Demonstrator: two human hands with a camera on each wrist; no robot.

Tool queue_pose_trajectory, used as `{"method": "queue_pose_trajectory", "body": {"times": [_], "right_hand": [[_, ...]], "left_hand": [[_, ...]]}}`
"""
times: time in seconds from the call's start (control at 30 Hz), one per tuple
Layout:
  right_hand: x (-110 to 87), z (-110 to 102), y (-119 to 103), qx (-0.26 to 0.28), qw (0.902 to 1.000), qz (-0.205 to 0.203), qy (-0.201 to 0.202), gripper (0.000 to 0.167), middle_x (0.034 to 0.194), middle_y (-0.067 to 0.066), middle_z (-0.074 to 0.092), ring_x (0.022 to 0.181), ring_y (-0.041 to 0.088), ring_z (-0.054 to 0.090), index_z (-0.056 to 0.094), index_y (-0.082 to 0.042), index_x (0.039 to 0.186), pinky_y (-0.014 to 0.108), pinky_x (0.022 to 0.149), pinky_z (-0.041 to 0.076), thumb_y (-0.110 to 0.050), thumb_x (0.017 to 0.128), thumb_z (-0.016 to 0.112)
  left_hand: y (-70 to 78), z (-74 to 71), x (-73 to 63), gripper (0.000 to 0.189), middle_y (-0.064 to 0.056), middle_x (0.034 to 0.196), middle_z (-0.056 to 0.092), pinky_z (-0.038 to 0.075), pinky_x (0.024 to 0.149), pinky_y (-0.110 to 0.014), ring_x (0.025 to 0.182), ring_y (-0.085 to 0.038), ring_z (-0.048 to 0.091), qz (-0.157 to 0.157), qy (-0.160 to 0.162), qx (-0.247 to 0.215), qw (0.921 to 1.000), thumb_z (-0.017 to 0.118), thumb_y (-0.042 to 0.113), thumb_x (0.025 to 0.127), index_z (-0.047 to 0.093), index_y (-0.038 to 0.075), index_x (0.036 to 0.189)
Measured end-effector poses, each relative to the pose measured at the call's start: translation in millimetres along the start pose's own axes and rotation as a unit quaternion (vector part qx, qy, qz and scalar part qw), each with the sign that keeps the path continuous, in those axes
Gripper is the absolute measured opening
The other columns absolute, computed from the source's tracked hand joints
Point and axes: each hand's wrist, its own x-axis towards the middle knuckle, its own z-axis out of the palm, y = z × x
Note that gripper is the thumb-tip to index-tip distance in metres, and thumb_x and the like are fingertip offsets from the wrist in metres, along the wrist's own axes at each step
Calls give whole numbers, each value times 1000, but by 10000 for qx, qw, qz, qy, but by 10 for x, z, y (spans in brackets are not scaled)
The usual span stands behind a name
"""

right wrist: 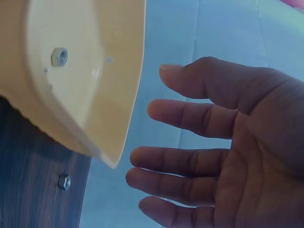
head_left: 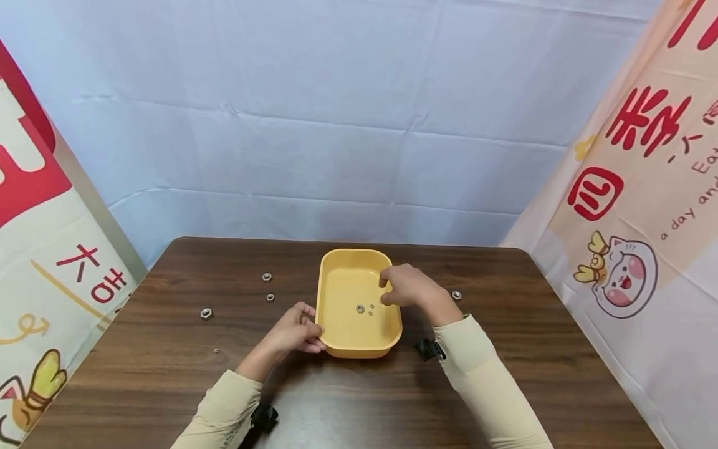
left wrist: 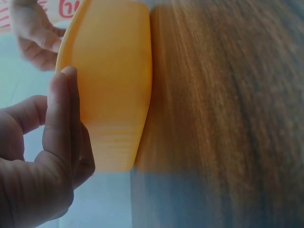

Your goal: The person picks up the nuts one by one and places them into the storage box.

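A yellow rectangular tray (head_left: pixel 336 274) sits on the brown table. My left hand (head_left: pixel 296 328) holds its near left corner, with the thumb at the rim and the fingers against the outer wall (left wrist: pixel 111 85). Inside the tray lie a larger metal hex nut (head_left: pixel 360 308) and two tiny nuts near it; the larger nut (right wrist: pixel 59 57) also shows in the right wrist view. My right hand (head_left: pixel 412 285) hovers over the tray's right edge. Its fingers (right wrist: pixel 180 159) are spread and loosely straight, with nothing in them.
Left of the tray, the table bears a nut (head_left: pixel 267 277), a smaller nut (head_left: pixel 270 297), a large nut (head_left: pixel 206 313) and a tiny nut (head_left: pixel 215 350). Another nut (head_left: pixel 457 295) lies right of my right hand. A pale cloth (head_left: pixel 314 125) hangs behind the table.
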Motion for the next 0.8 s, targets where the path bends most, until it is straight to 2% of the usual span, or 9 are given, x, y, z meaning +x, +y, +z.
{"method": "queue_pose_trajectory", "body": {"times": [0.2,0.4,0.63,0.8], "right_hand": [[-91,-40,105,-71,9999,-95,-2,29,85,5,59,72,18,52,62,-1,107,34,65,46,-12,79,65],[-182,-12,216,63,9999,-146,44,29,102,10,62,92,25,57,64,-3,106,39,76,48,-14,79,67],[-249,30,351,173,9998,-40,124,30,104,9,61,94,26,56,63,-5,106,41,76,47,-16,79,70],[-291,70,455,189,9998,66,84,33,108,12,59,99,31,55,62,-4,108,44,79,46,-16,79,71]], "left_hand": [[8,-8,7,39,-30,84,53,53,50,-29,57,-23,63,15,-22,23,10000,52,-10,80,27,-8,110],[25,-2,-39,40,-27,83,53,53,50,-29,56,-23,63,12,8,7,10000,53,-10,78,28,-7,109],[-26,-41,-3,43,-26,83,54,54,53,-31,59,-23,64,106,-73,47,9999,54,-7,77,27,-9,111],[-1,-22,-22,40,-27,83,52,54,51,-31,57,-24,64,53,-20,-8,10000,54,-9,79,28,-8,110]]}}
